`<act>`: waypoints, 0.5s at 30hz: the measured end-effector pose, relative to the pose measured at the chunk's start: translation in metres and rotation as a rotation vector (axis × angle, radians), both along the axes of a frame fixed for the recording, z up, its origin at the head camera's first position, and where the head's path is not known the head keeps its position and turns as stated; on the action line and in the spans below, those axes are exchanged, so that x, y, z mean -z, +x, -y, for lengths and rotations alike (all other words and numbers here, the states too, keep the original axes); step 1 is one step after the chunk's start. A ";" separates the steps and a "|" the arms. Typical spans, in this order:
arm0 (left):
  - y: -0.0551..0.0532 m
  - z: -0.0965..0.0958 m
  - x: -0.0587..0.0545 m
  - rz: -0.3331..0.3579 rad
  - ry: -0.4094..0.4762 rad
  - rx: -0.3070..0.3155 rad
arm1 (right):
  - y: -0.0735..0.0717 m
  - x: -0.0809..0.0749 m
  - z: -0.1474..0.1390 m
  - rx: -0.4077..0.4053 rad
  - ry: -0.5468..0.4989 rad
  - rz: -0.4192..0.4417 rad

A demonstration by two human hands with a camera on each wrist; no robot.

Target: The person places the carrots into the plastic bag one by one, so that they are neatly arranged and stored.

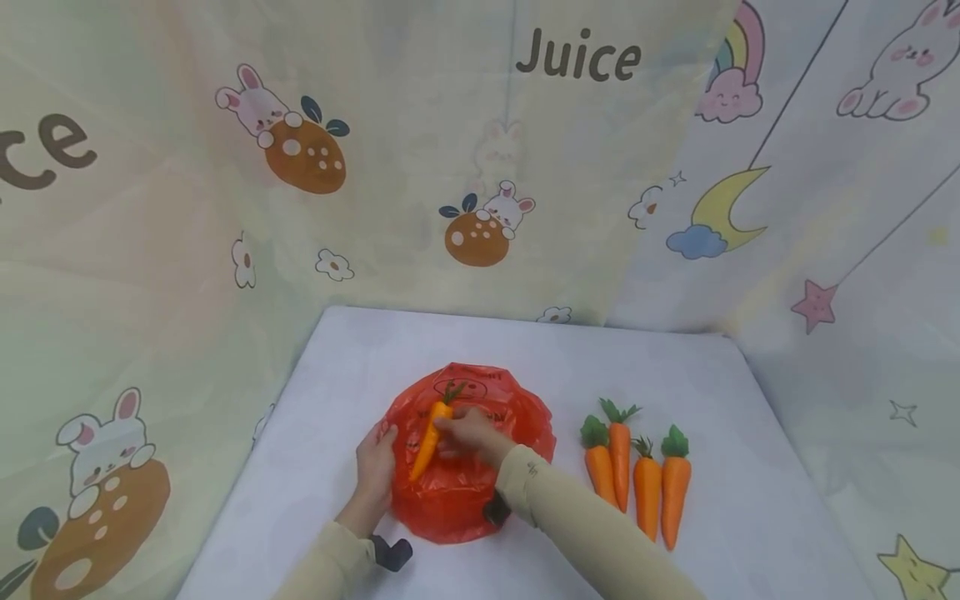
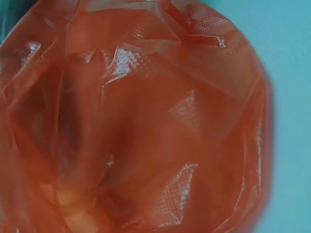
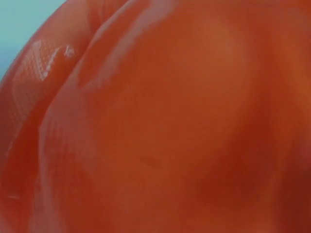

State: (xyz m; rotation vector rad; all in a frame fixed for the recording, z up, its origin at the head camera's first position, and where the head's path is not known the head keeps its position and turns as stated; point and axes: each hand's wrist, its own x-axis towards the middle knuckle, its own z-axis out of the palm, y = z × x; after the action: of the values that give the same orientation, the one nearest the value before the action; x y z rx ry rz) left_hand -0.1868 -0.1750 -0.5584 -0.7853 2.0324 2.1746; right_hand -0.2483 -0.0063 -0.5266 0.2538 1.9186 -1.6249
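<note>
A red plastic bag [image 1: 457, 512] lies spread on the table with its opening facing up. At its left edge my left hand [image 1: 375, 468] grips the plastic. My right hand [image 1: 472, 433] reaches over the bag's opening and pinches an orange carrot [image 1: 427, 442] with green leaves at its upper end. The carrot slants, its thin tip pointing down toward me. In the left wrist view, crinkled red plastic of the bag [image 2: 146, 126] hides the hand. Blurred red plastic of the same bag [image 3: 155, 121] fills most of the right wrist view.
To the right of the bag, several leafy carrots [image 1: 619, 462] lie side by side on the white table [image 1: 360, 350]. Printed curtains [image 1: 405, 217] with rabbits hang behind and along both sides. A dark wrist camera [image 1: 392, 552] sits below the left hand.
</note>
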 end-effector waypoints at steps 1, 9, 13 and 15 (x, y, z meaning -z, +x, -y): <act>0.000 0.000 0.001 0.004 -0.002 0.002 | 0.001 0.002 0.001 -0.007 0.004 -0.006; 0.000 0.000 0.004 -0.005 -0.007 0.017 | 0.004 0.010 0.005 -0.037 -0.007 -0.024; -0.001 0.000 0.003 -0.019 -0.013 0.019 | 0.006 0.007 0.002 -0.060 -0.037 -0.009; -0.001 0.000 0.003 -0.020 -0.013 0.015 | 0.008 0.006 0.001 -0.069 -0.066 0.019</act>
State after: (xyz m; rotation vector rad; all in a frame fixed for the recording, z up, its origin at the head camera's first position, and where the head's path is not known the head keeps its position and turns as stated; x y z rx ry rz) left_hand -0.1878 -0.1746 -0.5617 -0.7506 2.0576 2.1722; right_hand -0.2407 -0.0072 -0.5324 0.1736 1.8359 -1.6309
